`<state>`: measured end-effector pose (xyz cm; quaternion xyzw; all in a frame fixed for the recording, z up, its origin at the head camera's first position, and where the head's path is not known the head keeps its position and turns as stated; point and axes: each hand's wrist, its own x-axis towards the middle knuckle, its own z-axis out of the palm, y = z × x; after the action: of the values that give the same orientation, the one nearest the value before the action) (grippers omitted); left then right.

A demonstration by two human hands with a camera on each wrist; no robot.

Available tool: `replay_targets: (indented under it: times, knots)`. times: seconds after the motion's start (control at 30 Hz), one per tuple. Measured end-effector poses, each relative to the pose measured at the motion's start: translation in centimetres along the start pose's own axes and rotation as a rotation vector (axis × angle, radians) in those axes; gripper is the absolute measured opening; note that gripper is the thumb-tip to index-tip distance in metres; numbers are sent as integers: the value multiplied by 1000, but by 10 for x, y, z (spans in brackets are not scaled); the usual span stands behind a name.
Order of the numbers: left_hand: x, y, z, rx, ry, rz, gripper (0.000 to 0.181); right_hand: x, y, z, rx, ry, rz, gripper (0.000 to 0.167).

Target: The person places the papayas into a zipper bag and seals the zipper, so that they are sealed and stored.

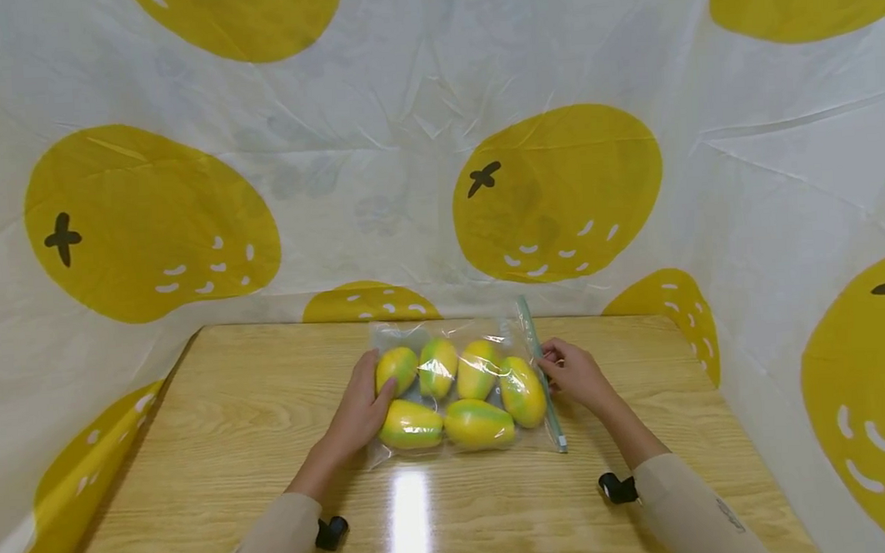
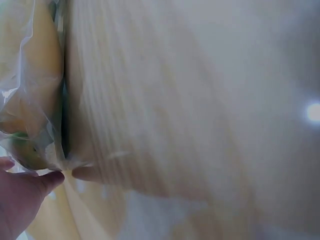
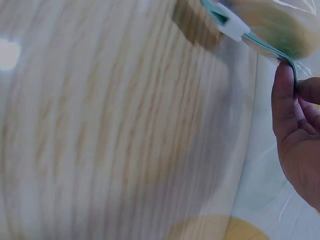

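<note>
A clear zip bag (image 1: 434, 330) lies on its side on the wooden table, filled with several yellow-green mangoes (image 1: 479, 425). My left hand (image 1: 359, 402) grips the bag's left end, thumb over the plastic beside a mango (image 1: 396, 369). In the left wrist view only part of that hand (image 2: 22, 195) shows, at the bag's lower edge. My right hand (image 1: 574, 376) pinches the green zip strip (image 1: 531, 330) about midway along the bag's right end. The right wrist view shows the strip bent between thumb and finger, with the white slider (image 3: 234, 25) farther along it. The left fingers beneath the bag are hidden.
The wooden table (image 1: 248, 429) carries a bright light reflection near its front. White cloth (image 1: 379, 205) printed with large yellow fruit hangs behind and on both sides. Black wrist-worn devices (image 1: 332, 533) sit beside the beige sleeves (image 1: 276, 540).
</note>
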<state>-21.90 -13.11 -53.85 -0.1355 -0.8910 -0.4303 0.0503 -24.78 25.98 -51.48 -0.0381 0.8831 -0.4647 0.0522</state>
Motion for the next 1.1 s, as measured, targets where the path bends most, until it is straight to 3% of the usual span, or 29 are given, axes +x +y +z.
replay_targets:
  times: [0.27, 0.47, 0.63, 0.83, 1.0, 1.1]
  knots:
    - [22, 9, 12, -1, -17, -17, 64, 1, 14, -9, 17, 74, 44, 28]
    - [32, 12, 16, 15, 24, -22, 63, 3, 14, -2, -26, 107, 61, 31]
    - [30, 10, 19, 15, 18, -34, 64, -6, 13, 6, -66, 80, 70, 45]
    - [22, 11, 18, 23, -27, 15, 65, -20, 13, 10, 3, 15, 48, 64]
    - [16, 16, 18, 58, -109, -22, 77, -26, 10, 14, 28, -52, 15, 90]
    - [18, 17, 20, 65, -130, -34, 81, -24, 10, 16, 9, -41, -6, 97]
